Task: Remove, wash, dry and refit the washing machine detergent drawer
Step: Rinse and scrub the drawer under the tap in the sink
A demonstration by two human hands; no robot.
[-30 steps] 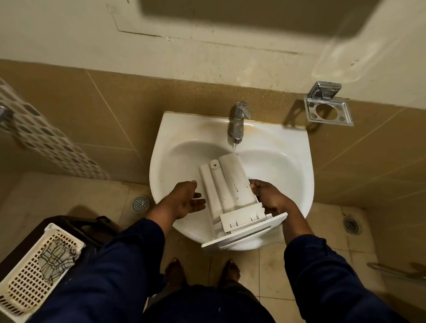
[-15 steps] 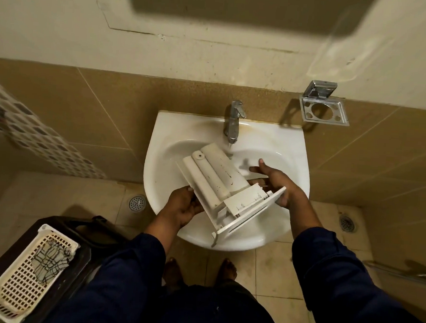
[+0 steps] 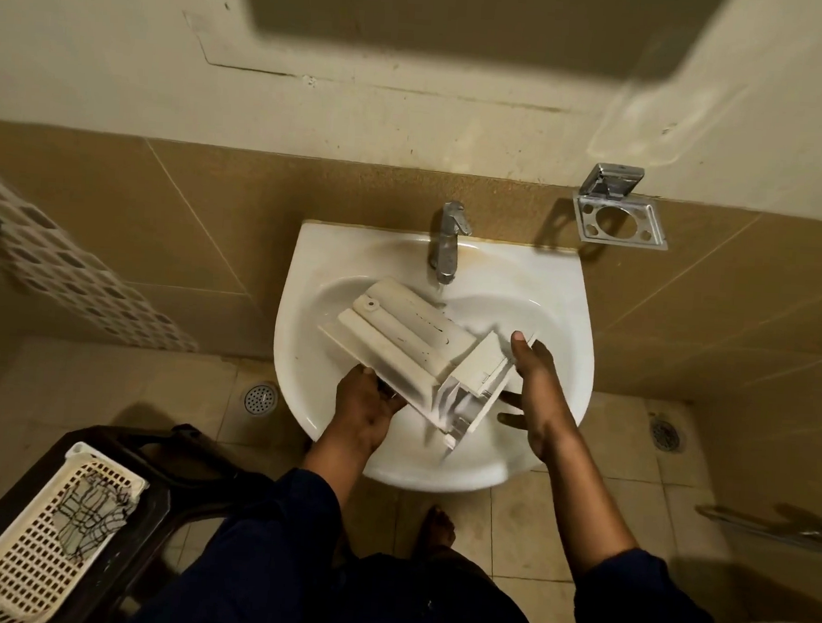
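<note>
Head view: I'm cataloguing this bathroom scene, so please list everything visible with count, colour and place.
sink: one, white, against the tiled wall
tap: one, chrome, at the sink's back rim
detergent drawer: one, white, tilted over the sink below the tap
holder: one, chrome, on the wall right of the tap
basket: one, cream, lower left on a dark stool
floor drains: two, metal, left and right of the sink
hands: two, bare; left hand grips the drawer's near edge, right hand lies flat against its front panel
</note>
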